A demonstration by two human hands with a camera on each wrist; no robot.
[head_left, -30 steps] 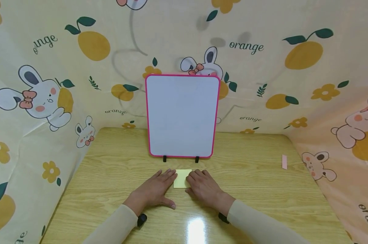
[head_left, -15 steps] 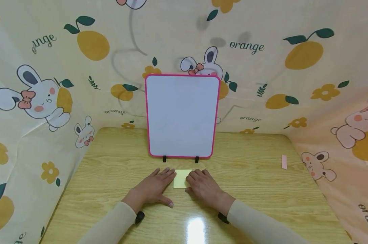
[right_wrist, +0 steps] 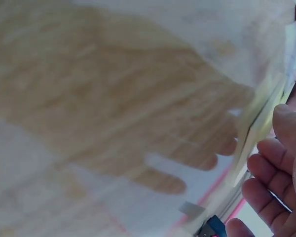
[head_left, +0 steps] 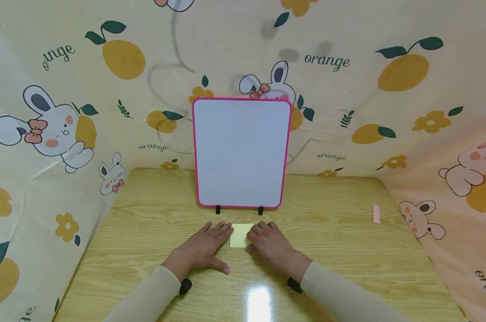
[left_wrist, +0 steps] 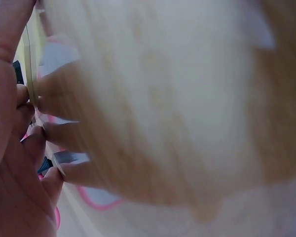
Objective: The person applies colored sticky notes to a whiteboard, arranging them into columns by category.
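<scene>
A small yellow sticky note pad (head_left: 239, 235) lies on the table in front of the whiteboard, between the two hands. My left hand (head_left: 200, 248) rests flat with its fingers straight and its thumb spread, fingertips touching the pad's left edge. My right hand (head_left: 271, 246) has its fingers curled over the pad's right side and pinches at that edge with the thumb. In the right wrist view a dark slit runs along the side of the pad (right_wrist: 261, 111), close to the thumb tip (right_wrist: 285, 116). The exact hold under the right fingers is partly hidden.
A blank whiteboard (head_left: 242, 154) with a pink frame stands upright behind the pad on two black feet (head_left: 261, 210). A pink paper strip (head_left: 376, 213) lies at the table's right. Printed cloth (head_left: 343, 27) walls surround the wooden table (head_left: 146, 205), which is glossy and reflects.
The right hand's thumb has drawn slightly up toward the pad's lower right edge, with its fingers a touch further right. My left thumb has shifted a little to the left; the pad stays put.
</scene>
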